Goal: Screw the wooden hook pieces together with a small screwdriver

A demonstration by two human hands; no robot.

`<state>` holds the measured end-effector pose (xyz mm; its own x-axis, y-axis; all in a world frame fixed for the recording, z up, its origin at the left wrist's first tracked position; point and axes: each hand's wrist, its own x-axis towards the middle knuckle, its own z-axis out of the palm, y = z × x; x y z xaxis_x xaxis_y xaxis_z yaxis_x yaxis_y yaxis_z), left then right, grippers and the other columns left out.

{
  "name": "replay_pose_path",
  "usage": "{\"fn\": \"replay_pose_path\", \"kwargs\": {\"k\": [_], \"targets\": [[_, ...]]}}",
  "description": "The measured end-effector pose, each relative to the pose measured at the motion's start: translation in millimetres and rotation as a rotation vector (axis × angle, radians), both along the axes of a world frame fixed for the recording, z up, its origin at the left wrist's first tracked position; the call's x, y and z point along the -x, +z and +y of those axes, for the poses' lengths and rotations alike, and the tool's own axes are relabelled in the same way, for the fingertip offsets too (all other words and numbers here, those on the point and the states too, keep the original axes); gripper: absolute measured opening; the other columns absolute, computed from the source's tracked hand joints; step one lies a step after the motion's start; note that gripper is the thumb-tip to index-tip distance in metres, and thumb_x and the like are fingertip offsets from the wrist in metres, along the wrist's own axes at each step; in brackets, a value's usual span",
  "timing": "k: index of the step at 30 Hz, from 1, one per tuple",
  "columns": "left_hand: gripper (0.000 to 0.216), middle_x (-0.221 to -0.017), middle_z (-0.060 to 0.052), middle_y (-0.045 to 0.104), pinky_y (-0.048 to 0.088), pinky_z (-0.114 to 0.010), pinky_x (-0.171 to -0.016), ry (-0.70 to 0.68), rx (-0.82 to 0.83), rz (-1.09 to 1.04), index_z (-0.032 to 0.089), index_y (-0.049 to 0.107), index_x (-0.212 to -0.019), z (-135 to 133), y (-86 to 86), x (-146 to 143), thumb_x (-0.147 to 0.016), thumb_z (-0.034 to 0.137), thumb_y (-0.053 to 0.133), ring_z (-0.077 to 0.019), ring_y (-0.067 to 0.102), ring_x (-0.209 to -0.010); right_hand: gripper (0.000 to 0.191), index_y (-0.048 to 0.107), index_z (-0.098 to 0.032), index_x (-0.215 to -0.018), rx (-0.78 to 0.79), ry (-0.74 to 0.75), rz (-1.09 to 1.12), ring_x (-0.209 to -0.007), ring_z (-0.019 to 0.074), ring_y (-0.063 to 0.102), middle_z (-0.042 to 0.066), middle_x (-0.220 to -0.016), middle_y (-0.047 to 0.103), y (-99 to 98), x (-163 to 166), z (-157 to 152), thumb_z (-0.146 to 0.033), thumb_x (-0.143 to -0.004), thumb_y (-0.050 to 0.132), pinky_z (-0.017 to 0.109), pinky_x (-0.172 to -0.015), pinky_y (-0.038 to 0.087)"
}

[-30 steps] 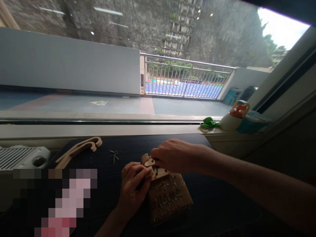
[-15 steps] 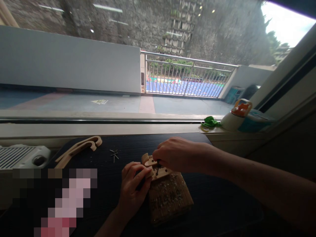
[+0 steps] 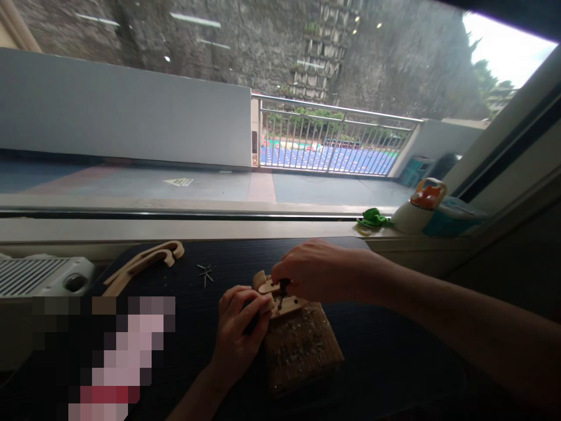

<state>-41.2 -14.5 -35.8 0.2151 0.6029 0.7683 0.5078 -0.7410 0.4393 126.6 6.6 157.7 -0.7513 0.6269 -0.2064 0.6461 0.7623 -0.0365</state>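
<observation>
My left hand [image 3: 241, 321] is closed around the rounded end of a pale wooden piece [image 3: 287, 307] with dark holes along it. Over that same piece, my right hand [image 3: 307, 272] grips a small dark tool [image 3: 283, 289] whose thin shaft points down at one of the holes. The tool's upper part is hidden by my fingers. The wooden piece rests on the far edge of a brown wooden block [image 3: 302, 351], whose top carries many small metallic bits and dark marks. Left of my hands lie several loose screws [image 3: 205, 275].
Curved wooden hook-shaped pieces [image 3: 146, 260] lie on the dark table [image 3: 236, 251] at its far left. On the windowsill stand a white and orange bottle [image 3: 418, 207] and a green cloth [image 3: 373, 218]. A white slatted appliance [image 3: 44, 276] is beyond the table's left side.
My right wrist has turned and risen slightly, with the dark tool still over the same hole. The left hand keeps its hold; the view has shifted a little.
</observation>
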Motion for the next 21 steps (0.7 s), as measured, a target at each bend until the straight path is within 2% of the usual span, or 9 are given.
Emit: {"fn": "replay_pose_path", "kwargs": {"k": [3, 9, 13, 19, 21], "targets": [[0.030, -0.093, -0.004, 0.058, 0.044, -0.039, -0.085, -0.002, 0.003, -0.005, 0.024, 0.059, -0.103, 0.0, -0.6, 0.5, -0.075, 0.013, 0.061, -0.0205, 0.050, -0.098, 0.021, 0.065, -0.022, -0.085, 0.000, 0.019, -0.016, -0.059, 0.0119, 0.054, 0.003, -0.073, 0.066, -0.1, -2.2, 1.8, -0.015, -0.075, 0.049, 0.024, -0.047, 0.021], [0.032, -0.094, -0.004, 0.057, 0.043, -0.039, -0.085, -0.010, 0.014, -0.003, 0.025, 0.058, -0.104, 0.3, -0.7, 0.2, -0.075, 0.011, 0.061, -0.0208, 0.050, -0.098, 0.015, 0.063, -0.013, -0.082, 0.022, 0.003, -0.109, -0.064, 0.0136, 0.057, 0.007, -0.074, 0.066, -6.0, -1.5, 3.5, -0.014, -0.078, 0.049, 0.024, -0.049, 0.026], [0.032, -0.094, -0.004, 0.057, 0.043, -0.039, -0.085, -0.014, 0.012, -0.002, 0.024, 0.058, -0.104, 0.1, -0.4, -0.3, -0.075, 0.011, 0.061, -0.0208, 0.049, -0.098, 0.017, 0.062, -0.010, -0.084, 0.041, -0.028, -0.128, -0.060, 0.0132, 0.057, 0.008, -0.073, 0.065, -6.7, -0.4, 2.7, -0.014, -0.080, 0.046, 0.024, -0.047, 0.025], [0.032, -0.094, -0.004, 0.056, 0.043, -0.039, -0.085, -0.020, 0.012, 0.003, 0.022, 0.058, -0.105, -0.4, -0.9, 0.7, -0.075, 0.010, 0.061, -0.0211, 0.048, -0.099, 0.025, 0.062, -0.011, -0.080, 0.001, -0.061, -0.060, -0.057, 0.0136, 0.055, 0.008, -0.069, 0.065, -11.8, -1.1, 0.2, -0.021, -0.085, 0.040, 0.025, -0.046, 0.024], [0.032, -0.094, -0.004, 0.056, 0.043, -0.039, -0.085, -0.019, 0.012, 0.004, 0.022, 0.058, -0.105, -0.6, -1.0, 0.9, -0.075, 0.010, 0.062, -0.0211, 0.048, -0.100, 0.024, 0.063, -0.013, -0.085, -0.002, -0.068, -0.044, -0.057, 0.0138, 0.055, 0.007, -0.070, 0.065, -11.0, -2.4, -0.4, -0.023, -0.085, 0.041, 0.025, -0.047, 0.023]]}}
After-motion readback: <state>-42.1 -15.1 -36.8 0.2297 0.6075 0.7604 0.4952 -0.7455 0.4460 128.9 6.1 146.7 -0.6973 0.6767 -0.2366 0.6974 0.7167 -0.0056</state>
